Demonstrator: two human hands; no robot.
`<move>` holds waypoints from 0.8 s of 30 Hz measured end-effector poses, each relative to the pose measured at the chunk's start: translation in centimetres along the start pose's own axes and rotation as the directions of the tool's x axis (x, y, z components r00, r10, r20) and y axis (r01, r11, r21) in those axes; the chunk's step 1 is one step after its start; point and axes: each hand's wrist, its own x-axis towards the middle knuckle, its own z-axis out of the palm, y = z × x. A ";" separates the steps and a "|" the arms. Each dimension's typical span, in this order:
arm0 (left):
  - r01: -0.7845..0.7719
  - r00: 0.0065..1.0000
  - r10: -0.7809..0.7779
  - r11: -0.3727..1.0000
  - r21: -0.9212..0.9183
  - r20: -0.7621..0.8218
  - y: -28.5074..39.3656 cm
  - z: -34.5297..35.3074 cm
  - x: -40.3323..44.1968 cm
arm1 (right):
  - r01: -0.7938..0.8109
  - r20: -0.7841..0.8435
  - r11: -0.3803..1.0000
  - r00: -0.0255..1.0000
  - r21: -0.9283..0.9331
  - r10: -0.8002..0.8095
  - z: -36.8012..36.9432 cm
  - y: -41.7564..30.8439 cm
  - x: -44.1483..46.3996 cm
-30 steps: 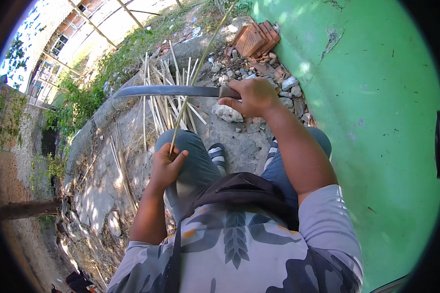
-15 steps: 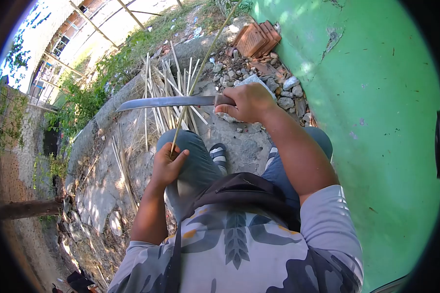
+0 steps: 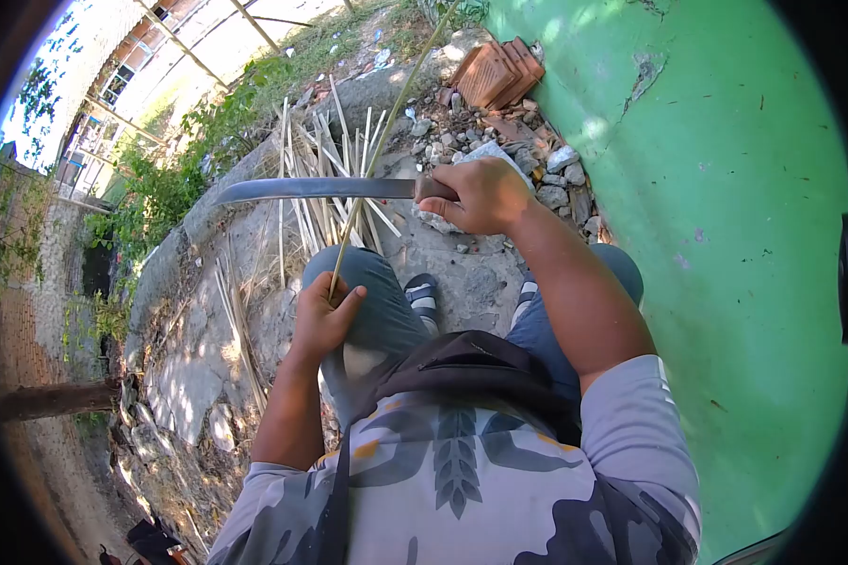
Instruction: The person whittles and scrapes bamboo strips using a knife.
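My right hand (image 3: 483, 195) is closed round the dark handle of a machete (image 3: 316, 188), whose long blade points left and curves at its tip. The blade crosses over a long thin bamboo strip (image 3: 386, 127); whether the two touch I cannot tell. My left hand (image 3: 330, 314) grips the strip's near end beside my left knee. From there the strip slants up and away past the top of the view. Beyond the blade lies a pile of pale split strips (image 3: 297, 151) on the ground.
Rubble and stones (image 3: 551, 179) lie ahead on the right, with stacked clay tiles (image 3: 499, 73) behind them. A green wall (image 3: 707, 235) runs along my right side. Green plants (image 3: 221, 122) grow at the left, and more dry strips (image 3: 238, 330) lie beside my left arm.
The machete has shifted slightly left and up, its tip a little farther out. My left hand keeps its hold on the strip in about the same place.
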 end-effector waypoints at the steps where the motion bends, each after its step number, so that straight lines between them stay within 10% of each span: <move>1: -0.008 1.000 0.008 1.000 0.023 -0.002 0.2 -0.1 0.0 | 0.013 0.014 1.000 1.000 -0.022 -0.013 -0.1 -0.3 0.2; 9: 0.031 0.998 -0.030 0.999 -0.022 0.049 -0.1 -0.5 0.3 | -0.270 -0.067 0.962 0.960 0.042 0.272 0.8 2.8 0.6; 16: 0.008 0.999 -0.004 0.997 -0.081 0.042 0.2 -0.2 0.1 | 0.073 0.052 0.996 0.996 -0.043 -0.071 1.2 -1.1 -0.3; 24: 0.011 0.998 -0.011 1.000 -0.008 0.054 -0.3 -0.7 0.5 | -0.255 -0.148 0.964 0.953 0.079 0.264 1.4 2.7 0.5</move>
